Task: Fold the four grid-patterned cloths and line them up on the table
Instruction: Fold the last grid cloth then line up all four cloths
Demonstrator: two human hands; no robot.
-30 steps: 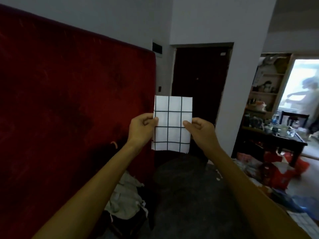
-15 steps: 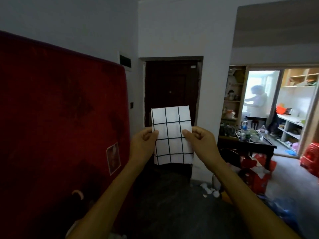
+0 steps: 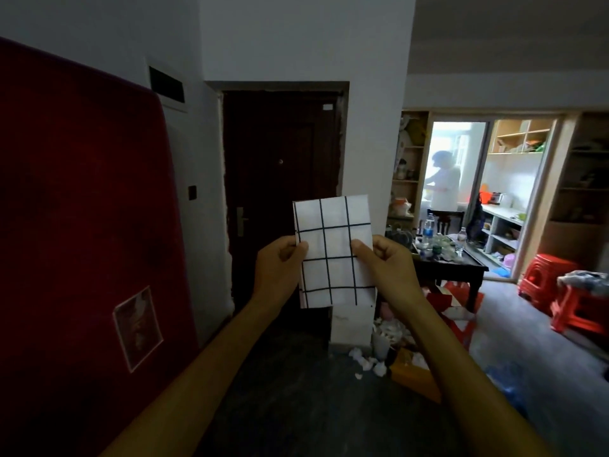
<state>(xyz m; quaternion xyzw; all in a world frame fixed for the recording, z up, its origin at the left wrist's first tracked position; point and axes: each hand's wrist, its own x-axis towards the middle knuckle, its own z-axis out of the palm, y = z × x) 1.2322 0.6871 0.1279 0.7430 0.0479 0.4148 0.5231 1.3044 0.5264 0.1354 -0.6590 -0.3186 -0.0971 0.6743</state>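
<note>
A folded white cloth [image 3: 333,239] with a dark grid pattern hangs upright in the air in front of me, at the centre of the head view. My left hand [image 3: 280,268] pinches its left edge with thumb over the front. My right hand [image 3: 385,265] pinches its right edge the same way. The cloth is a narrow rectangle, slightly tilted to the left. No other grid cloth shows.
A red upright mattress [image 3: 82,242] fills the left. A dark door [image 3: 280,192] stands behind the cloth. A cluttered dark table [image 3: 448,262] and red stools [image 3: 560,291] are at right, litter [image 3: 379,354] lies on the floor, and a person [image 3: 441,183] stands far back.
The view has swung right and up, from the mattress toward the door and far room. Both hands keep the same pinch on the cloth, which tilts slightly more.
</note>
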